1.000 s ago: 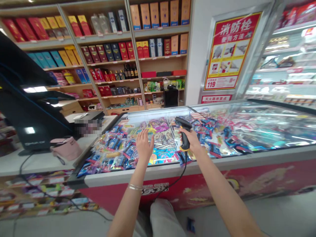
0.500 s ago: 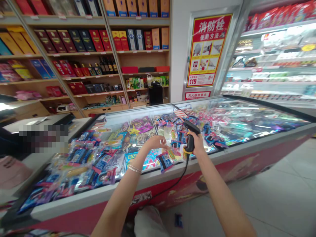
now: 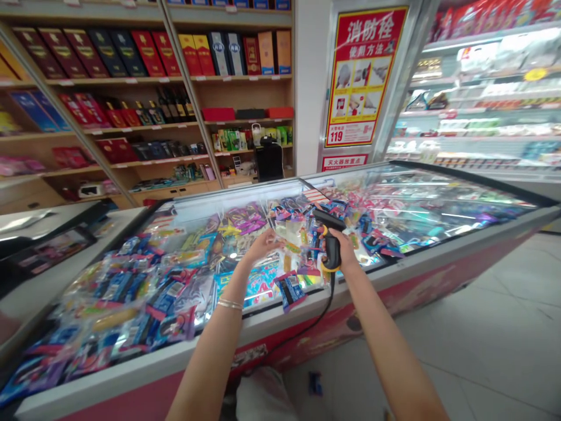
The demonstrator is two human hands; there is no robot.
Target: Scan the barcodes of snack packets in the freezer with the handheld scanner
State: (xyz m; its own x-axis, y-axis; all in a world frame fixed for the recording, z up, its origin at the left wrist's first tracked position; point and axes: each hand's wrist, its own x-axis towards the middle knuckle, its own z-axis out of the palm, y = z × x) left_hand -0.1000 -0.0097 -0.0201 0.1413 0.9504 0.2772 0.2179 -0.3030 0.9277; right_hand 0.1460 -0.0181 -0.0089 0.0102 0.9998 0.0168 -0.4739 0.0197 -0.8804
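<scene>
My right hand (image 3: 345,250) is wrapped round the handle of a black and yellow corded scanner (image 3: 333,248), held above the glass-topped freezer (image 3: 433,257). My left hand (image 3: 262,245) is closed at the fingertips on the end of a clear packet with a yellow-green item inside (image 3: 290,247), just left of the scanner. Below the hands, a blue and pink packet (image 3: 290,290) rests on the freezer's near edge. Other small packets lie around the scanner. A large heap of blue and clear packets (image 3: 131,286) covers the left end of the freezer.
The scanner's cable (image 3: 307,328) hangs over the freezer's front. A blue packet (image 3: 314,383) lies on the floor. Shelves of boxes (image 3: 175,78) stand behind, a counter (image 3: 39,219) is at the left, and a lit display fridge (image 3: 482,111) at the right.
The view has shifted, with the shelves lower-left in part out of frame. My left hand has moved slightly left and up, and the clear packet now extends from its fingers. The right hand keeps the scanner.
</scene>
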